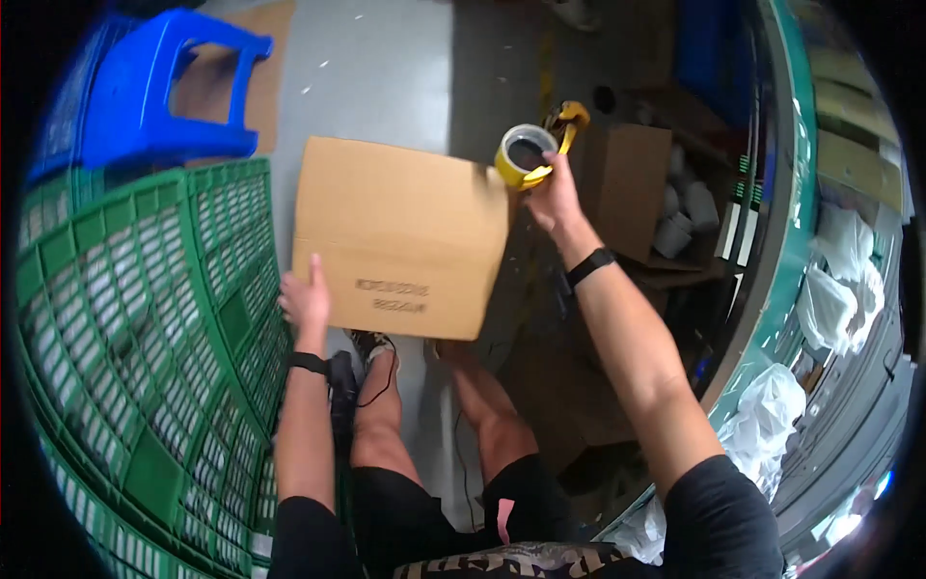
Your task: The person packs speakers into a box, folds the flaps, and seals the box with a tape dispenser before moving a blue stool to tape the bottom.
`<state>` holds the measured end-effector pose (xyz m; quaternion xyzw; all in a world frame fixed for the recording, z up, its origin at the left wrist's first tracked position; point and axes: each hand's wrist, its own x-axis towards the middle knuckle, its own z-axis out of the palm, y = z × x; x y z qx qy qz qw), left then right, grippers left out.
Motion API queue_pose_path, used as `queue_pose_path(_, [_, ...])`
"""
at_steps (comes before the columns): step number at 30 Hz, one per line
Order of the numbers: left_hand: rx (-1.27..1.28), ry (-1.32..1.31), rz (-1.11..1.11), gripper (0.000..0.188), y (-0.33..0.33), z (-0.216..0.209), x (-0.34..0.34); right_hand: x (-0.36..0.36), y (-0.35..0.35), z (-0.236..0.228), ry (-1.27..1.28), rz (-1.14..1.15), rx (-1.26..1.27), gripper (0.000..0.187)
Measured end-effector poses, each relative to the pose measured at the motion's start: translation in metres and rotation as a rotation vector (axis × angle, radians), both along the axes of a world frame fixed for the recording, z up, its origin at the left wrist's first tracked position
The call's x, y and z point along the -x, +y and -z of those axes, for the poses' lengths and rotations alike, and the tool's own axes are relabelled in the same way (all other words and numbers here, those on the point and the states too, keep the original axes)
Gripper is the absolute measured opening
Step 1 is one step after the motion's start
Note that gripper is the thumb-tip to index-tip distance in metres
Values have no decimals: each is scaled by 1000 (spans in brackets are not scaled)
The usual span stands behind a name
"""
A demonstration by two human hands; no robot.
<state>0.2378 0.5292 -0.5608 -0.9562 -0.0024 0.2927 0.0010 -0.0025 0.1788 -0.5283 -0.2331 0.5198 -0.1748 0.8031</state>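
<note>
A flat-sided brown cardboard box [400, 222] hangs in front of my legs, with dark print near its lower edge. My left hand [307, 297] grips its left edge, thumb on the face and the other fingers partly hidden behind it. A yellow tape dispenser [569, 124] with a roll of tape [526, 152] is in my right hand [554, 198], beside the box's upper right corner. My right fingers are wrapped round the dispenser's handle. Whether the tape touches the box, I cannot tell.
Green plastic crates [125, 386] with pale contents line the left. Behind them is a blue plastic stool [174, 87]. To the right, an open carton [666, 193] holds pale rolls or cups under a green-edged workbench [796, 145]. White plastic bags [834, 289] lie on the bench.
</note>
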Motion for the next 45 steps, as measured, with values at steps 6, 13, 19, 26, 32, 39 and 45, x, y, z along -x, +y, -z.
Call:
queue_pose_path(6, [161,242,-400,95,32,-3,146,-42,-27,25,76,-156,307,34])
queue_pose_path(13, [337,400,-771,85,18,-4,237,-105,-5,-10,171,-689,561,39])
queue_pose_path(19, [601,797,-441,85,85,-8,202,-31,87,-56,179,-643,856,49])
queue_pose_path(26, [759,1140,-848,83,77,-19,211,143,188,-39,304,78,217,54])
queue_pose_path(32, [835,1098,-935,79,82,-2,253,137,226,-30,234,352,-61,52])
queue_pose_path(39, [1009,1161,-1029,78,72,14,263,116,199,-25,245,261,-67,55])
queue_pose_path(45, [854,1245,-905,69,23,19,275,126,150,-38,216,99,129,51])
